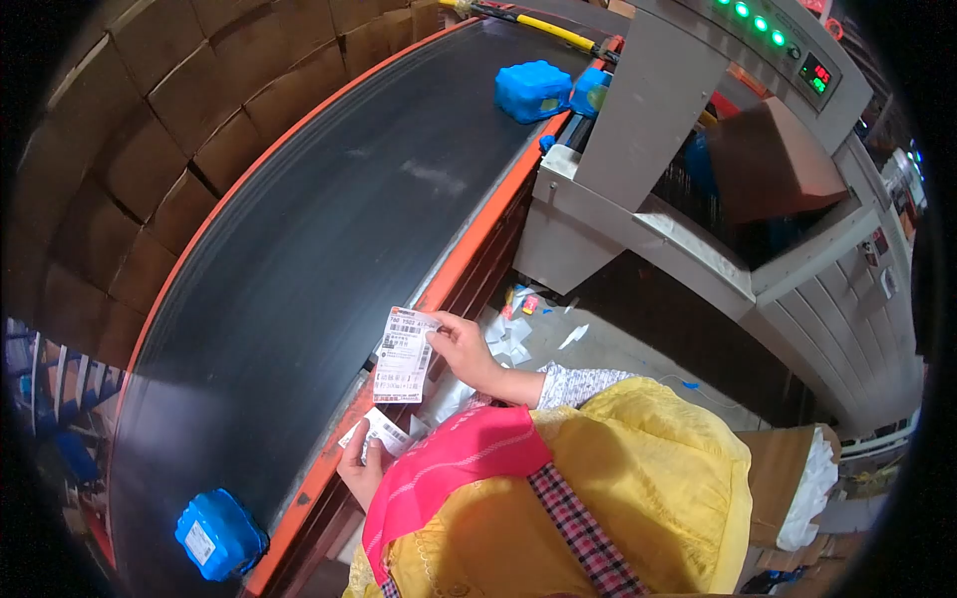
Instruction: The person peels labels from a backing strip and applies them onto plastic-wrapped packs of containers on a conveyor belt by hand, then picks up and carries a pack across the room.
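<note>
The right hand [463, 351] pinches a printed label [402, 361] (probably light, easily creased, best held by its edge); the left hand [361, 468] grips a second label [388, 431].

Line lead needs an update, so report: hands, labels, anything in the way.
Right hand holding printed label. Left hand holding second label, lower down. Blue package on belt, near end; nothing seen blocking hands.

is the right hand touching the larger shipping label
Touching: the head view shows the right hand gripping the larger shipping label by its upper right edge.
</note>
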{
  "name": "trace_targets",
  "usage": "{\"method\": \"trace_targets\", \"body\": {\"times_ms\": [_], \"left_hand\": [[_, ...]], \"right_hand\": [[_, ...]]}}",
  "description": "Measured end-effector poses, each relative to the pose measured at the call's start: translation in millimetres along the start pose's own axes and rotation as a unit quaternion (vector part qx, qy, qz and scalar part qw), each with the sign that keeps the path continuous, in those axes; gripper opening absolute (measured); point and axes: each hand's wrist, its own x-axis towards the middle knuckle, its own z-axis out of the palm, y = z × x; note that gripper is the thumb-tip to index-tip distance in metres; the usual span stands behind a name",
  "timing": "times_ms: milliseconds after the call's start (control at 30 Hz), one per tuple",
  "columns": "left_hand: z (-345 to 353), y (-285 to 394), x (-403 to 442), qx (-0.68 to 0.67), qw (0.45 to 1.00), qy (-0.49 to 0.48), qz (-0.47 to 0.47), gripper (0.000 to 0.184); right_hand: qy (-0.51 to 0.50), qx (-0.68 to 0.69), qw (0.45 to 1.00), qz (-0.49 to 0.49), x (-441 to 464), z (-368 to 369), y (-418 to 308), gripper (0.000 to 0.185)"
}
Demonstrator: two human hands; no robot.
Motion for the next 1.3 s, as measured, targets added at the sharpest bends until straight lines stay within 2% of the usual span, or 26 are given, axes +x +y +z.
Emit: {"method": "trace_targets", "body": {"times_ms": [67,200,233,333,367,433,533,667,800,900,967,1000,1033,1067,1100,1133,1167,1233,1300], "left_hand": [[0.1,-0.9,-1.2,0.004,1.0,-0.007,0.007,0.032],[-7.5,-14.4,-2.2,-0.003,1.0,-0.005,0.009,0.031],[-16.6,-17.6,0.2,0.045,0.999,-0.011,-0.019,0.031],[-32.6,-33.1,8.4,0.006,0.999,-0.04,-0.014,0.032],[-32.9,-29.7,7.3,-0.027,0.996,-0.081,0.024,0.032],[-42.3,-40.4,21.2,0.037,0.994,-0.09,0.057,0.035],[-63.2,-39.7,48.6,0.044,0.975,-0.214,-0.039,0.037],[-45.9,-5.1,61.0,-0.032,0.954,-0.286,-0.088,0.035],[-62.8,-23.8,117.2,-0.023,0.925,-0.371,-0.078,0.035],[-63.6,-17.5,139.3,-0.018,0.902,-0.43,-0.029,0.04],[-64.9,-12.2,145.9,0.01,0.904,-0.427,-0.003,0.036],[-69.5,-10.0,141.8,0.02,0.917,-0.399,0.007,0.035],[-74.7,0.0,134.3,0.063,0.921,-0.384,0.028,0.036],[-93.3,-9.1,137.3,0.052,0.927,-0.372,-0.016,0.034],[-102.3,5.2,129.9,0.116,0.929,-0.349,0.033,0.031],[-105.4,18.0,116.4,0.053,0.95,-0.306,-0.031,0.029],[-117.5,7.8,123.7,0.052,0.958,-0.28,-0.025,0.027],[-145.5,8.5,127.1,-0.007,0.967,-0.256,-0.015,0.027],[-183.3,3.5,137.1,-0.038,0.975,-0.211,-0.053,0.027]], "right_hand": [[0.008,0.028,1.0,-0.003,1.5,-0.4,4.8,0.029],[0.019,-0.012,1.0,0.003,0.2,-0.9,3.6,0.03],[0.022,-0.026,0.999,0.019,-0.5,0.5,-1.6,0.03],[0.042,0.007,0.999,-0.012,-6.1,2.9,-6.5,0.03],[0.048,0.017,0.998,-0.023,-9.9,3.6,-10.0,0.03],[0.076,-0.013,0.997,-0.028,-17.2,5.1,-15.2,0.03],[0.125,-0.048,0.99,-0.035,-29.4,11.3,-19.6,0.029],[0.22,-0.132,0.964,-0.07,-49.1,27.7,-26.5,0.03],[0.299,-0.183,0.933,-0.079,-67.4,48.8,-37.8,0.03],[0.344,-0.199,0.915,-0.072,-63.0,63.1,-32.0,0.03],[0.36,-0.193,0.911,-0.053,-58.4,71.4,-27.9,0.03],[0.347,-0.207,0.912,-0.073,-52.6,70.0,-14.4,0.029],[0.333,-0.157,0.925,-0.097,-42.0,72.4,10.5,0.031],[0.301,-0.056,0.95,-0.053,-34.0,77.7,32.4,0.035],[0.298,-0.11,0.948,-0.03,-36.0,83.1,26.3,0.037],[0.281,-0.043,0.958,-0.026,-30.5,92.1,13.9,0.031],[0.313,-0.088,0.944,-0.05,-22.0,99.3,16.3,0.033],[0.306,-0.194,0.932,-0.016,-1.3,105.4,34.7,0.036],[0.282,-0.231,0.931,-0.011,34.4,123.7,44.4,0.036]]}}
